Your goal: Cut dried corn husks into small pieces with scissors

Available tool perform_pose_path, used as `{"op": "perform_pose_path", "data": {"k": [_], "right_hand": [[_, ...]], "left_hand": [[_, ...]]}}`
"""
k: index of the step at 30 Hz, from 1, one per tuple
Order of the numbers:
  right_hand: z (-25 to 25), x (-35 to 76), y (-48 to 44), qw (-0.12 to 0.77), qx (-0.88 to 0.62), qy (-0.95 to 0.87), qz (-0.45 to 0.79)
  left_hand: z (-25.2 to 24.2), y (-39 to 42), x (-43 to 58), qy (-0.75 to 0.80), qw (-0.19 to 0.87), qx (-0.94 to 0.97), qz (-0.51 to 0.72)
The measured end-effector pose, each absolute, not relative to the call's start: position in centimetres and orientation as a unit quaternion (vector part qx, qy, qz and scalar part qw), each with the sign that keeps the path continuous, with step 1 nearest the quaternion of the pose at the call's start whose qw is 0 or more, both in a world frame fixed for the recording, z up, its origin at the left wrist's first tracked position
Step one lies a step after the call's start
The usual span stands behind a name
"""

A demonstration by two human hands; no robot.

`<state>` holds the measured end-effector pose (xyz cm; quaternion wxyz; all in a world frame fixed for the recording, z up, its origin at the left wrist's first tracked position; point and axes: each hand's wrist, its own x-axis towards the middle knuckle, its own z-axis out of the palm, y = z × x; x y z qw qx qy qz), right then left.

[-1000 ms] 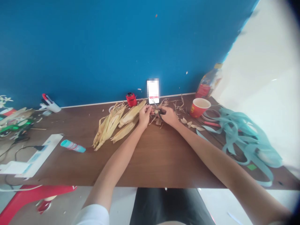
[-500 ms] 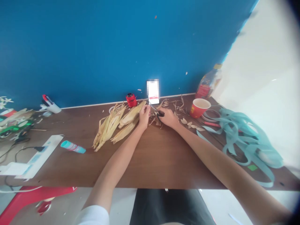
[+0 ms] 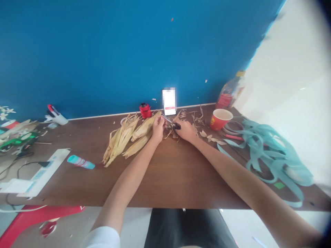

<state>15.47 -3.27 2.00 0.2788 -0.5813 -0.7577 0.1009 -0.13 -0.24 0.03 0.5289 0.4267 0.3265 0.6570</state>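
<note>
Black-handled scissors (image 3: 177,126) are gripped in my right hand (image 3: 186,130), their blades pointing left toward my other hand. My left hand (image 3: 158,127) is closed in a pinch close to the blade tips; what its fingertips hold is too small to make out. Dried corn husks (image 3: 121,139) lie in a bundle left of my left hand, and more husks reach up beside its wrist. Brown husk scraps (image 3: 198,119) are scattered around and behind the scissors. Several pale petal-shaped cut pieces (image 3: 209,137) rest right of my right hand.
A lit phone (image 3: 169,101) leans on the blue wall behind my hands. Nearby stand a red container (image 3: 145,110) and a red paper cup (image 3: 221,119). Teal ribbon (image 3: 269,148) and a bottle (image 3: 230,90) are at right; a power strip (image 3: 43,174) and a light-blue tube (image 3: 81,162) at left.
The scissor blades have shifted slightly and look closer together than before. Both hands stay in nearly the same place.
</note>
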Motion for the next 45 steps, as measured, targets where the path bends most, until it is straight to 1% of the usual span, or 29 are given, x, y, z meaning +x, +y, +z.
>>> {"op": "perform_pose_path", "data": {"k": [7,11,19,25,30,45], "right_hand": [[1.98,15.44,-3.20,0.263,-0.586,-0.761,0.091],[1.79,15.42,-3.14,0.258,-0.590,-0.760,0.088],[1.12,15.47,-2.70,0.282,-0.575,-0.762,0.093],[1.05,15.44,-2.60,0.279,-0.571,-0.767,0.086],[1.25,15.44,-2.81,0.281,-0.576,-0.764,0.081],[1.71,15.73,-2.79,0.305,-0.550,-0.767,0.126]], "left_hand": [[-0.06,-0.20,-0.15,0.321,0.534,0.428,0.654],[-0.29,-0.04,-0.16,0.334,0.514,0.426,0.666],[0.07,-0.28,-0.08,0.352,0.503,0.428,0.664],[0.33,-0.51,-0.11,0.356,0.502,0.420,0.666],[0.53,-0.67,-0.11,0.343,0.528,0.412,0.659],[0.17,-0.29,-0.21,0.349,0.530,0.388,0.668]]}}
